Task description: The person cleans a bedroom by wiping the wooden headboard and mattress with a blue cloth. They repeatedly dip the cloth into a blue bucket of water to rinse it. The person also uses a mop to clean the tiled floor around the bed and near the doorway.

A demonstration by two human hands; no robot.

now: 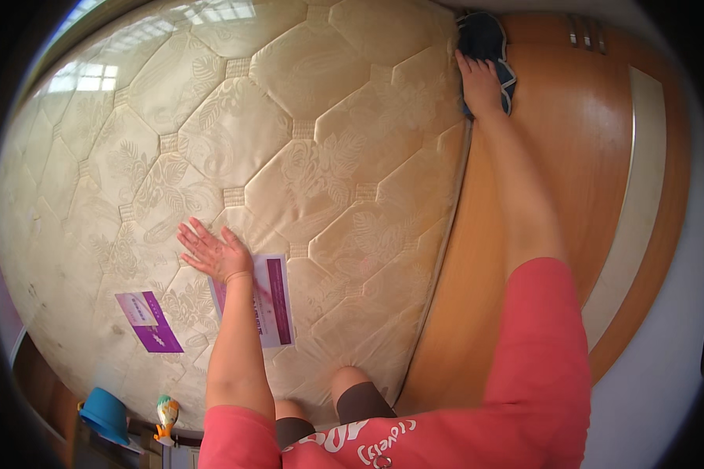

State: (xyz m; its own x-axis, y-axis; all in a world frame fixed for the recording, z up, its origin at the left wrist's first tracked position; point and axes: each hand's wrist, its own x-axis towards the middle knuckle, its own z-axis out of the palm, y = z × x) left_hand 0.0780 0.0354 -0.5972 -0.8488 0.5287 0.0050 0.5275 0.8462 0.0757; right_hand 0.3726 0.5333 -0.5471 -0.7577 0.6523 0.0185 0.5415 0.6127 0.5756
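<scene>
Fingers spread and holding nothing, my left hand [216, 253] is over the plastic-covered quilted mattress [340, 152]; whether it presses on the surface I cannot tell. Beneath that wrist a purple and white printed label [276, 302] is partly hidden, and a smaller purple label [149, 322] lies to its left. At the far right corner my right hand [481, 85] rests on a dark blue cloth [481, 38] with white trim. The cloth lies where the mattress meets the wooden headboard [540, 176]. My knees are on the near part of the mattress.
The headboard, with a pale curved band [628, 217], runs along the right side. Beyond the near left edge are a blue plastic basin [104, 415] and a spray bottle [167, 416] with an orange trigger. A pale wall [639, 375] stands behind the headboard.
</scene>
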